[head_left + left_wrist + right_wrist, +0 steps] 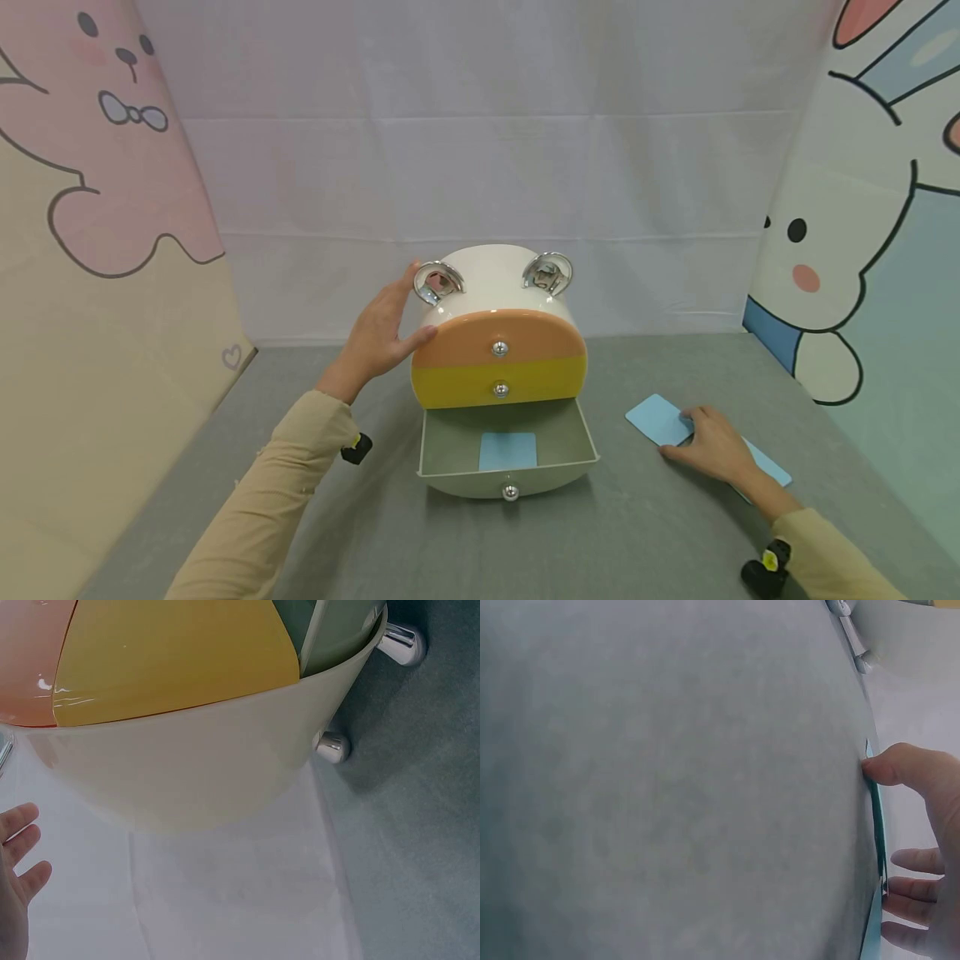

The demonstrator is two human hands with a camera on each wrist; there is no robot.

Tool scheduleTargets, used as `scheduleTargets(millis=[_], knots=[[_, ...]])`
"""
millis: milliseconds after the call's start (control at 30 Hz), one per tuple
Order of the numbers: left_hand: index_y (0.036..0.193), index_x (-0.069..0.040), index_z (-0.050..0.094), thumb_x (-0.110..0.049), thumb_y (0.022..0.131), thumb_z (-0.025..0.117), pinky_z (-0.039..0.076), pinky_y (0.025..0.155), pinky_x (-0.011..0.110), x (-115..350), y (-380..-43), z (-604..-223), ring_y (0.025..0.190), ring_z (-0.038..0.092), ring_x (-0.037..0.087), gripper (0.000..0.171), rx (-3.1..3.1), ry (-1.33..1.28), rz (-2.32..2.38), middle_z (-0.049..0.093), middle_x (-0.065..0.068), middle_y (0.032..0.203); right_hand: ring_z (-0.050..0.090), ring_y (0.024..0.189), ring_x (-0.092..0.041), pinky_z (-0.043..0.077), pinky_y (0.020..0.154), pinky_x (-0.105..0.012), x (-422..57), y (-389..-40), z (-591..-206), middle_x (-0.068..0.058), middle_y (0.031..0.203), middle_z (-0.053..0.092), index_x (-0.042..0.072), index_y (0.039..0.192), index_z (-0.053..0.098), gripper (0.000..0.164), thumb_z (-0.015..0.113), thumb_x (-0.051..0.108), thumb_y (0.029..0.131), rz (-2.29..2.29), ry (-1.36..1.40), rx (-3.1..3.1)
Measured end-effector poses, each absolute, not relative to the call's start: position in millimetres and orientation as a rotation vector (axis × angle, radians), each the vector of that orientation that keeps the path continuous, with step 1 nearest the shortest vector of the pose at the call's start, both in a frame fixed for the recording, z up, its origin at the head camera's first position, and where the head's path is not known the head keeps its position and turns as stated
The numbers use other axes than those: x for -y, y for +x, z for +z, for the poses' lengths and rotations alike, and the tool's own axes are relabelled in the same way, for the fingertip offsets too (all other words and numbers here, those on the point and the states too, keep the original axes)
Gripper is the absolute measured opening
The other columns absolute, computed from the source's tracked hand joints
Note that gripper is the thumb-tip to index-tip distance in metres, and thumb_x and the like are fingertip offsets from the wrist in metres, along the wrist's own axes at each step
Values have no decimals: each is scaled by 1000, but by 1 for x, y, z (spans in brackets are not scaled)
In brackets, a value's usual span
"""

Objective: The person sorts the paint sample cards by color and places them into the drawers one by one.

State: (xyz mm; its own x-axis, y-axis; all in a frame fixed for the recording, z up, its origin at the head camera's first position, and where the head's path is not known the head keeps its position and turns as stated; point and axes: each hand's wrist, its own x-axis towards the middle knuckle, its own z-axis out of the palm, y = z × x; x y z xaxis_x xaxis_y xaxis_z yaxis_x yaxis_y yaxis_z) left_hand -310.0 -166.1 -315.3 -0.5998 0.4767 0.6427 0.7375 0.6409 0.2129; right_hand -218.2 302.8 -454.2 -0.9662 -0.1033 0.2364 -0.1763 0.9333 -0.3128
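Observation:
A small rounded cabinet (491,279) with a white shell and chrome ear-like loops stands at mid-table. Its grey-green bottom drawer (450,429) is pulled out, with a light-blue card (507,451) lying inside. At the cabinet's upper left side is my left hand (378,333), thumb extended toward the orange drawer (465,342); contact is unclear. To the right, my right hand (712,450) pinches a light-blue card (655,417) on the table, thumb and fingers at its edges. Another light-blue card (768,462) lies partly hidden beneath that hand and wrist.
The yellow middle drawer (457,386) is closed. Grey cloth covers the table (375,533). A white sheet (480,167) hangs behind, and printed cartoon panels (817,275) stand at both sides.

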Motion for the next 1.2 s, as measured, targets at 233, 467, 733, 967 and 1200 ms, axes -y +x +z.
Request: scheduleTargets(millis=[233,467,733,967,1200], knots=[[147,-12,11,-69,83,32,32,100,48,166,-310,-315,126,36,30,88,2315,-941,-635,26,6,148,51,95,-44,43,78,-55,-304,-216,-452,-30,104,53,-14,104,56,66,77,35,65,512,249,2851],[147,-12,11,-70,83,31,33,99,49,166,-309,-315,124,38,31,89,2318,-934,-628,27,7,147,50,97,-45,43,77,-56,-302,-216,-433,-31,109,50,-14,108,53,65,77,31,68,575,319,2835],[147,-10,12,-69,84,31,34,98,48,166,-310,-316,123,39,31,89,2298,-949,-620,29,9,146,48,99,-43,42,78,-56,-299,-212,-405,-28,110,50,-12,107,54,58,79,22,66,614,453,2701],[147,-9,12,-69,84,30,34,98,48,167,-311,-317,122,39,32,89,2288,-948,-600,29,10,146,50,101,-37,44,76,-54,-291,-209,-382,-20,112,51,-5,105,57,55,81,21,63,594,596,2606],[147,-10,11,-70,83,29,33,99,48,166,-310,-316,124,38,31,89,2310,-944,-601,28,10,146,49,104,-32,45,77,-52,-276,-202,-361,-15,116,51,2,107,57,56,82,25,63,574,666,2595]])
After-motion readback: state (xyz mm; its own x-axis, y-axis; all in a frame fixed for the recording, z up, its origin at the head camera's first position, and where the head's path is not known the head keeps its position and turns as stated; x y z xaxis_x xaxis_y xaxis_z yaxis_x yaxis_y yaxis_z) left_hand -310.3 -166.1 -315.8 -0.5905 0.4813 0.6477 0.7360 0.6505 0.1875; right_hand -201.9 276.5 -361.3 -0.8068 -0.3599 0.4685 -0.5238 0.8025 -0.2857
